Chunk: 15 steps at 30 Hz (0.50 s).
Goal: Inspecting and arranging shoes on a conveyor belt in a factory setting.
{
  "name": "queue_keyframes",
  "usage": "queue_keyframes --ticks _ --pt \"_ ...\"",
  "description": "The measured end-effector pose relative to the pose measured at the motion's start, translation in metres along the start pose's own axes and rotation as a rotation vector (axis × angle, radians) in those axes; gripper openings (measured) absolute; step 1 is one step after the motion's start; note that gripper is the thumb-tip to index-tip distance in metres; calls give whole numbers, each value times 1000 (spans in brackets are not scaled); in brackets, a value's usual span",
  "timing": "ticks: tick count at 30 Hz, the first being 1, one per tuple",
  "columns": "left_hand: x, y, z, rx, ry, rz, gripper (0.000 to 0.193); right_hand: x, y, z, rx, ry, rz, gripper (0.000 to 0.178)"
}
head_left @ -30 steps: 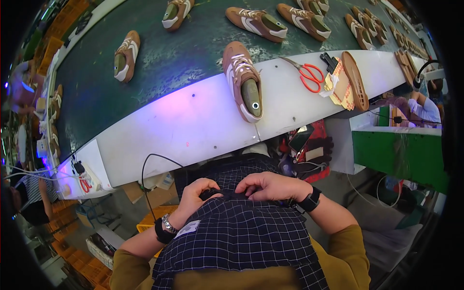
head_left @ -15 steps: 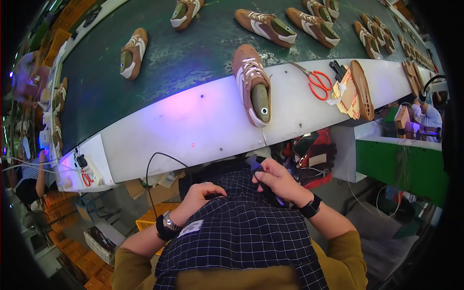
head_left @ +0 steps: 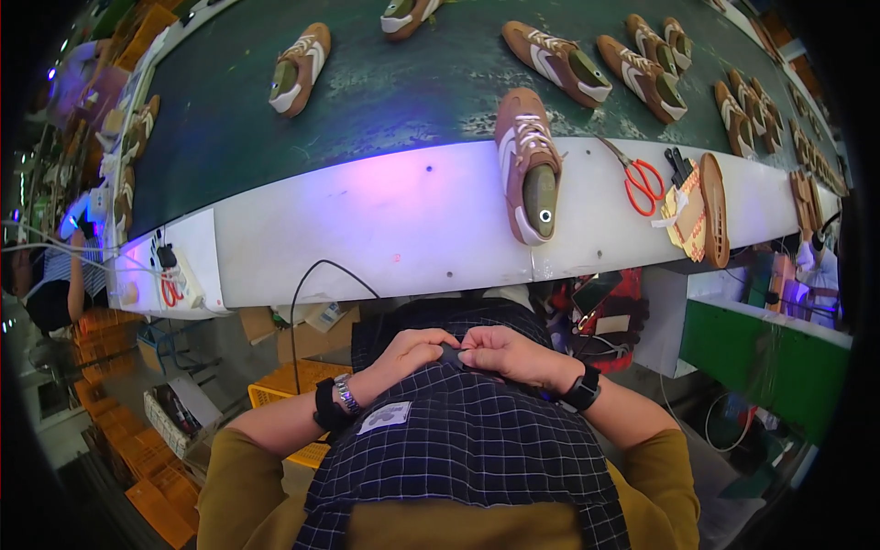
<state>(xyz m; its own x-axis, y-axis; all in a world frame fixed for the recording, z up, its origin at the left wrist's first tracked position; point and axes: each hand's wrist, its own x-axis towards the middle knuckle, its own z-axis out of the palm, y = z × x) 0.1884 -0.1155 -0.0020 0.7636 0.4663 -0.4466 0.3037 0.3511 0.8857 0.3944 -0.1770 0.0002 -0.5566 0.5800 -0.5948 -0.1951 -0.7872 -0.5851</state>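
On the near side of the white ledge [head_left: 339, 252], a dark checked apron [head_left: 486, 440] covers the person's front, with a pale label [head_left: 385, 417] sewn on it. Before the ledge, at the waist, the two hands meet over a small dark piece [head_left: 450, 356]. The right hand [head_left: 513, 353] has thumb and fingers pinched on it; the left hand [head_left: 412, 356] curls its fingers against it, though I cannot tell whether it grips. A silver watch [head_left: 346, 394] and a black band [head_left: 326, 403] circle the left wrist, another black band [head_left: 583, 390] the right. Below the ledge, to its left, stands a yellow crate [head_left: 275, 394]; a black cable [head_left: 294, 321] arches up across the ledge's near edge. Below its right part lies a dark phone [head_left: 598, 293]. On the ledge rests the heel of a brown shoe [head_left: 522, 165], its toe reaching past the far edge. To the ledge's right lie red-handled scissors [head_left: 643, 188], a patterned card [head_left: 683, 225] and a brown sole [head_left: 715, 211]. Beyond the ledge, more brown shoes [head_left: 559, 64] stand about on a green surface [head_left: 394, 101]
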Motion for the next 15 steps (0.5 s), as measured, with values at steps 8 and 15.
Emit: queue_keyframes --ticks 8,15 --pt "-14 -7 -3 -231 93 -38 25 7 -3 2 -44 0 79 13" --pt "-17 -22 -5 -326 56 128 41 6 -6 4 72 -35 82 14"
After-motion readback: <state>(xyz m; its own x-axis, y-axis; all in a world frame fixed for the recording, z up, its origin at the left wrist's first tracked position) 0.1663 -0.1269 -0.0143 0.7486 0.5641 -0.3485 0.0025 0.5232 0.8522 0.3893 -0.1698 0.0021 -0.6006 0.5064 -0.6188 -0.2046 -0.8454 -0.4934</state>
